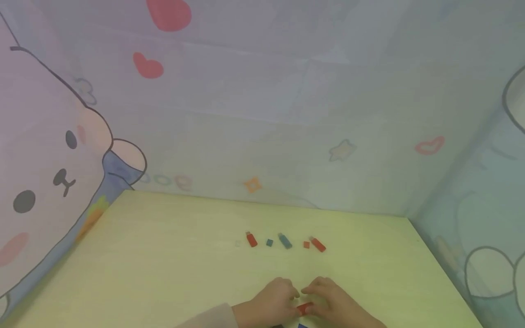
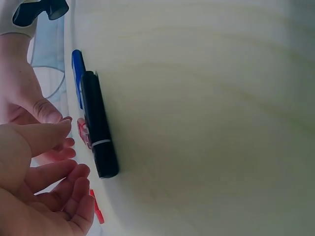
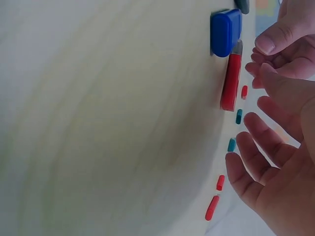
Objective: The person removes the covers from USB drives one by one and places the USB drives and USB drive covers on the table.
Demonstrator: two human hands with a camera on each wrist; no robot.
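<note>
In the head view my left hand (image 1: pixel 275 301) and right hand (image 1: pixel 334 300) come together low on the table, fingertips close. Between them shows a red USB stick (image 1: pixel 304 309), which in the right wrist view lies on the tabletop with a metal end. The left hand (image 2: pixel 47 182) has loosely bent fingers, its thumb near the other hand's; I see nothing between its fingers. Spread, slightly curved fingers mark the right hand (image 3: pixel 275 147). Nearer the body are a blue stick (image 3: pixel 226 32) and a long black stick (image 2: pixel 101 125) with a pale line.
Farther back on the pale table (image 1: pixel 164 255) lie a red USB stick (image 1: pixel 252 239), a blue one (image 1: pixel 285 241) and another red one (image 1: pixel 317 244). Beside them sit a small blue cap-like piece (image 1: pixel 269 243) and a red one (image 1: pixel 306 244). A printed cloth (image 1: pixel 246 91) stands behind.
</note>
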